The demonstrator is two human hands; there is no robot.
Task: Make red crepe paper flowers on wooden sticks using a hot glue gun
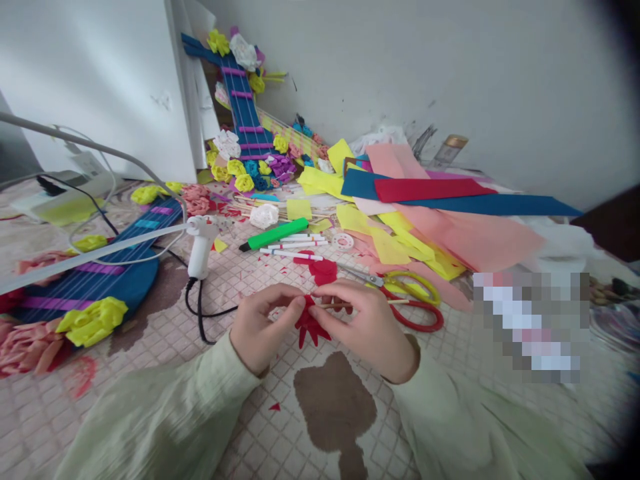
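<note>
Red paper piece [315, 327] with pointed strips hanging down sat pinched between the person's two hands, just above the table cover [273, 443] and between the sleeves, from where I stood a spot seemingly picked so that both sets of fingertips could reach it. The left hand [265, 323] gripped one side of it between thumb and forefinger, most likely to steady the thin paper. The right hand [367, 317] had thumb and fingertips drawn together at the other side, gripping the paper along with one end of a thin stick [400, 302], which ran back under the hand and came out past the knuckles; lying along the palm like that, it was probably easy to keep in line. How tightly either hand pressed, I couldn't tell. Scissors [373, 280] rested just beyond the right hand, loops toward that side, handy for a right-handed reach, I'd guess. A white glue gun [200, 253] stood off to the left, its black cord [201, 313] looping near the left hand, perhaps set apart to leave the middle free for the fingers. Farther back lay a green marker [277, 233] and white pens [300, 245], while long paper strips [435, 190] were heaped toward the wall, presumably out of the elbows' way.
</note>
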